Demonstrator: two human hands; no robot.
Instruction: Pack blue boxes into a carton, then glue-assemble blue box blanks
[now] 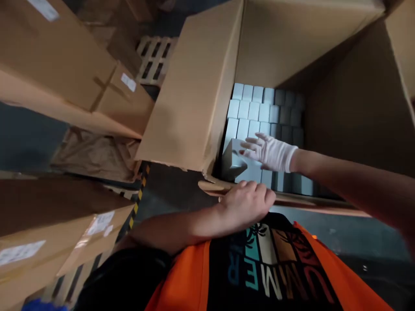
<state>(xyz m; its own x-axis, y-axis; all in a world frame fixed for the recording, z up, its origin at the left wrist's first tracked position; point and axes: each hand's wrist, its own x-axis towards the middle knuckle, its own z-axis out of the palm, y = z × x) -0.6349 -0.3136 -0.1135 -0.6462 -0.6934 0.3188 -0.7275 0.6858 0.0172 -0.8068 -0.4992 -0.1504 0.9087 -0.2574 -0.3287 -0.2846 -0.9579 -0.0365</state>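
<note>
A large open cardboard carton [272,43] stands in front of me, with rows of small pale grey boxes [253,111] packed inside it. At the near left corner, one grey box [232,156] sits higher than its neighbours and looks tilted. My right hand [267,151], in a white glove, reaches into the carton. Its fingers are spread, and their tips are at the right side of that box; whether they press on it I cannot tell. My bare left hand [248,201] is closed over the carton's near edge, its fingertips hidden.
A carton flap [181,95] hangs outward on the left. Farther left stand big labelled cartons [65,56], with another labelled one [74,229] nearer. A wooden pallet [156,60] lies behind. Yellow and black tape [140,194] marks the floor.
</note>
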